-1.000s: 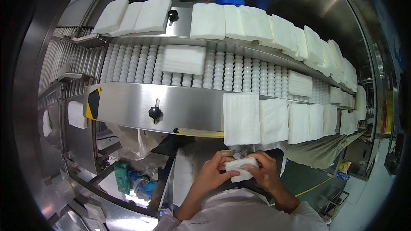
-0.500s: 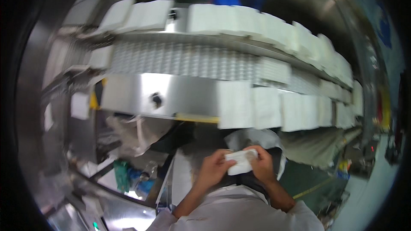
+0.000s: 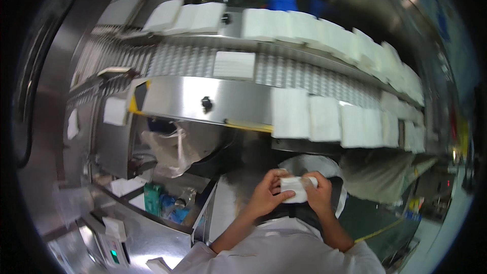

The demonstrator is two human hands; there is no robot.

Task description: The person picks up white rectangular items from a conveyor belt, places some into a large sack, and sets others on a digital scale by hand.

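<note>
Steel machinery (image 3: 56,122) surrounds the workspace, and a long conveyor of beaded rollers (image 3: 304,69) crosses it from left to right, flanked by a far ledge (image 3: 234,28) and a near ledge (image 3: 172,91). White pads line both: the far row (image 3: 324,33) leans along its strip, overlapping toward the right, while the near row (image 3: 290,114) occupies the right part of its ledge. Set out this way, they probably stay within reach and leave the rollers free to carry others. One loose pad (image 3: 234,65) lies flat on the rollers, left of the near row.

Below the near ledge hangs a crumpled pale plastic sheet (image 3: 175,147); farther down, a green packet (image 3: 152,199) sits in an open compartment, its use unclear.

Close to the body, below the near row, the left hand (image 3: 271,191) and right hand (image 3: 319,193) face each other, both grasping a small white piece (image 3: 293,189) between them. The fingers curl behind it and the left thumb presses across its front, seemingly to keep it compact and level from both ends. Blur hides its folds. Smallest is a black knob (image 3: 206,103) on the near ledge, likely a clamp for adjusting it.
</note>
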